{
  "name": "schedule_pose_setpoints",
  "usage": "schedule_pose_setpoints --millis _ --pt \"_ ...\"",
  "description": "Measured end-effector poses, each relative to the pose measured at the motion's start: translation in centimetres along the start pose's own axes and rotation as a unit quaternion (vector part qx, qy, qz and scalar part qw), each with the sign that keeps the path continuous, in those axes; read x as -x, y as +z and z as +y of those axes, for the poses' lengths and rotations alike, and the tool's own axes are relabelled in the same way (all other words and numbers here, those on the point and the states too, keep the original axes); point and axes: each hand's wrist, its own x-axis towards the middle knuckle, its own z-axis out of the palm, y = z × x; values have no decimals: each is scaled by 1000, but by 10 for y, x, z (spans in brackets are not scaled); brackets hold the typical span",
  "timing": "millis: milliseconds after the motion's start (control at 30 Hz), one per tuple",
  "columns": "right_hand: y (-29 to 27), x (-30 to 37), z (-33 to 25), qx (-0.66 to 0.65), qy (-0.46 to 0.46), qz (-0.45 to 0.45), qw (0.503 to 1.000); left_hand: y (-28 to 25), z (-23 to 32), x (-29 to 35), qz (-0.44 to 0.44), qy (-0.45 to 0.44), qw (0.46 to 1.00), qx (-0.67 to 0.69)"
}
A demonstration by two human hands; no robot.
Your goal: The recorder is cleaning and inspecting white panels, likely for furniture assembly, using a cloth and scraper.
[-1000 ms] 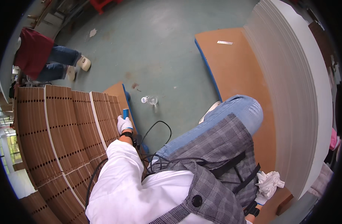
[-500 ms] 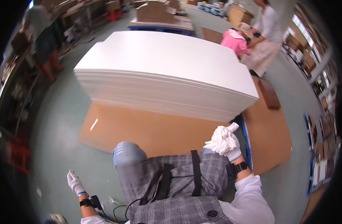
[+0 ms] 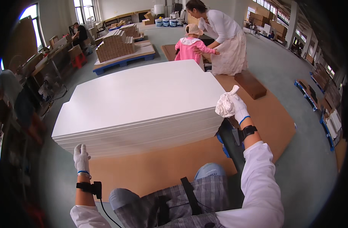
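Head view: right hand [image 3: 240,108] holds cloth [image 3: 225,106] by board stack [image 3: 139,99] corner, left hand [image 3: 81,157] unclenched beside front edge.

The single fisheye view looked forward and down from the wearer's head — lap [image 3: 210,193] near, white board stack [image 3: 139,98] just beyond, pillar [image 3: 293,21] far right.

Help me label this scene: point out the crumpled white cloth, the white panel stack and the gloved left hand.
Crumpled white cloth [image 3: 225,106], head view: its bunched middle.
White panel stack [image 3: 139,98], head view: the top panel's face.
Gloved left hand [image 3: 81,156], head view: middle of the hand.
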Motion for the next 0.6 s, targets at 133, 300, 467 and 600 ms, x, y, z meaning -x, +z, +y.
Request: schedule_pose_setpoints --millis 133,300,467,600 --pt "-3 -21 -3 78 55 32 995 43 19 -26 -29 -62 998 12" --pt "-17 -34 -2 205 77 -4 976 78 21 -53 18 -122 992 -20" --pt "3 -18 -36 422 86 -12 902 87 27 -67 50 -140 989 -28" --pt "2 2 -51 568 93 -28 818 98 22 -78 48 -152 985 64"
